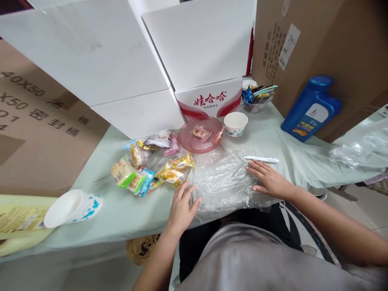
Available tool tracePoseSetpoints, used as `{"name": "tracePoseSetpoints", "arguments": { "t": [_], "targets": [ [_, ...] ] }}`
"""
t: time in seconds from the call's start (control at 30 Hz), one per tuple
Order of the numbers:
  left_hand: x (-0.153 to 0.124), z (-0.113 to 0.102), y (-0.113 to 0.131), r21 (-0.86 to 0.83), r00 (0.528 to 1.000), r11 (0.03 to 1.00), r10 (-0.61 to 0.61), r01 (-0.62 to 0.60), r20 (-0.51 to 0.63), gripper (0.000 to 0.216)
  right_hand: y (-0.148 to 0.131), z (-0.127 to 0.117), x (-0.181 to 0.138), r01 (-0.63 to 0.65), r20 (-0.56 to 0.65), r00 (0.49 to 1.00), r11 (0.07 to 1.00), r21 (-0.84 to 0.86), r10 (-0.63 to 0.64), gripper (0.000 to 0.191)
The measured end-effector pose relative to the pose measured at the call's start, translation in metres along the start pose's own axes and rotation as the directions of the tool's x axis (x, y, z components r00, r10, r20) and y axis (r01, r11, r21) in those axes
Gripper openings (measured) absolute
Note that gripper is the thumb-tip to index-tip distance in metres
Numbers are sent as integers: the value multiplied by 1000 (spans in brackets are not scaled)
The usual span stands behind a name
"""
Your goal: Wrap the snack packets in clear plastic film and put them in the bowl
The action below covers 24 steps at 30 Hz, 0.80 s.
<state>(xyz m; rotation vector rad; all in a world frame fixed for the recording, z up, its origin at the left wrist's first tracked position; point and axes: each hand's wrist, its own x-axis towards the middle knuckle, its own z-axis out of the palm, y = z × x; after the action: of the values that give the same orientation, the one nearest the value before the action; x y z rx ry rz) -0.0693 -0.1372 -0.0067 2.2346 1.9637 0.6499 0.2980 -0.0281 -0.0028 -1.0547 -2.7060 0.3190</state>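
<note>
A sheet of clear plastic wrap (pixel 222 180) lies wrinkled on the table in front of me. My left hand (pixel 184 206) rests at its left edge, fingers apart, holding nothing. On its right side lies my right hand (pixel 266 178), fingers spread and empty. Just beyond those fingertips is a white utility knife (pixel 261 159). Wrapped snacks in yellow packets (pixel 174 171) sit just past my left hand, beside green-and-cream snack packets (pixel 127 176). Behind the plastic stands a pink glass bowl (pixel 189 140) with a wrapped snack (pixel 200 132) in it.
A paper cup (pixel 235 123) stands right of the bowl; another paper cup (pixel 86 207) lies tipped at left. Farther right are a blue bottle (pixel 312 109) and a bowl of packets (pixel 257 106). White boxes (pixel 209 99) and cardboard boxes (pixel 303 48) wall off the back.
</note>
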Motion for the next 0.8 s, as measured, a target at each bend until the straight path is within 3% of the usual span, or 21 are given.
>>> {"name": "tracePoseSetpoints", "arguments": {
  "t": [0.07, 0.17, 0.27, 0.33, 0.43, 0.57, 0.7, 0.8],
  "targets": [
    [-5, -12, -2, -46, 990, 991, 129, -127, 49, 50, -4, -10, -14, 75, -3, 997, 994, 76, -75, 77],
    [-9, -19, 3, -84, 937, 958, 286, -274, 201, 57, -16, -11, -33, 172, 49, 982, 976, 137, -180, 92],
    [-10, -17, 7, -157, 919, 938, 337, -309, 207, 21, -26, -3, -45, 155, 71, 984, 979, 136, -166, 67],
    [-9, -17, 8, -273, 921, 918, 342, -286, 185, 19, -30, 0, -48, 124, 29, 991, 977, 174, -131, 45],
    [-7, -22, 8, -430, 932, 894, 253, -123, 260, 17, -36, -5, -50, 75, -37, 997, 941, 330, -66, 28],
    [-2, -30, 13, -497, 937, 857, 48, 140, 346, 18, -43, -15, -47, -138, -21, 984, 824, 550, 179, 26],
    [13, -24, 18, -544, 958, 796, -153, 264, 241, 20, -42, -9, -34, -288, -49, 907, 701, 652, 418, 27],
    [31, -10, 19, -488, 957, 825, -271, 285, 101, 24, -37, 2, -19, -371, -114, 809, 651, 663, 576, 34]
  ]
}}
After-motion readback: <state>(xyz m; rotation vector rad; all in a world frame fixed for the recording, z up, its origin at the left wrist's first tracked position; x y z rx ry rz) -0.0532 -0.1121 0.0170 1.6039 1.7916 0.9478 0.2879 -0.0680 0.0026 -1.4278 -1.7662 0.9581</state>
